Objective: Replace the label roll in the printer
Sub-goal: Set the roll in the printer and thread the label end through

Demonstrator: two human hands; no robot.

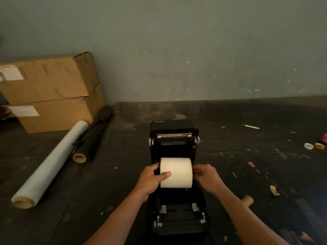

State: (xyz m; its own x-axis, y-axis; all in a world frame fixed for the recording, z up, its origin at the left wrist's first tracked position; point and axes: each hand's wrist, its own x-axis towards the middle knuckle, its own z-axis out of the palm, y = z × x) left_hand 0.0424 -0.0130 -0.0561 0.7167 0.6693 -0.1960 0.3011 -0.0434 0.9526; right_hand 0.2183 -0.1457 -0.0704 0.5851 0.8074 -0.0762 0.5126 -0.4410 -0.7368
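My left hand grips the white label roll, thumb across its face, in the open printer (lid raised); my right hand pinches its other end.

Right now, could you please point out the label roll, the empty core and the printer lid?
label roll (177, 171): head view, on its white face.
empty core (247, 200): head view, on its cardboard side.
printer lid (174, 125): head view, on its raised black top.
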